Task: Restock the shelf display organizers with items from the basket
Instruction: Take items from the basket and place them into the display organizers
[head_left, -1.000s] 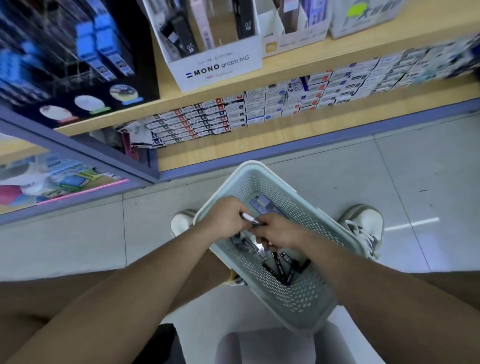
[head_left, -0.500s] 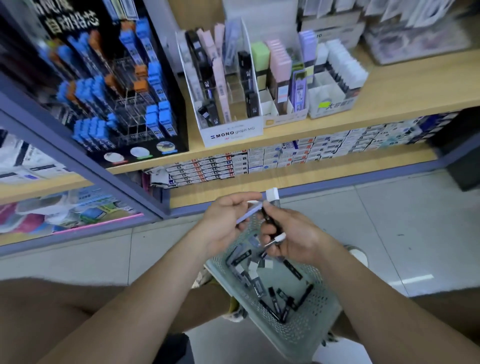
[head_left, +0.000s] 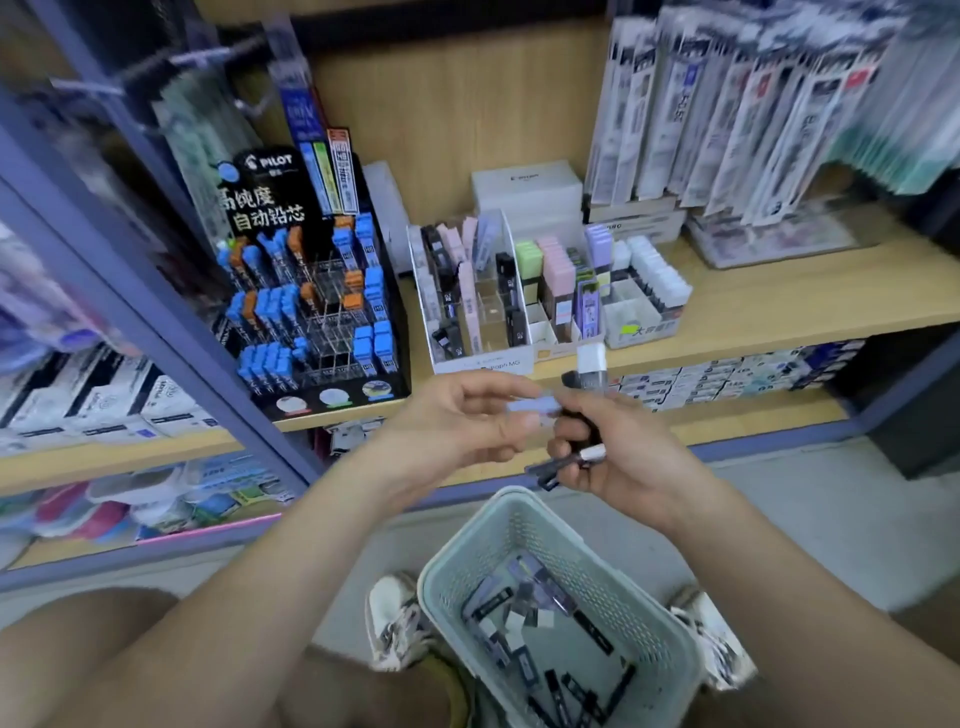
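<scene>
Inspecting the hands in front of the shelf: my left hand pinches a lavender lead case between the thumb and curled fingers. My right hand, just beside it, is closed round several dark lead cases, one white-capped end standing upright. The basket sits on the floor between my shoes and holds more cases. The white organizer stands on the shelf beyond.
</scene>
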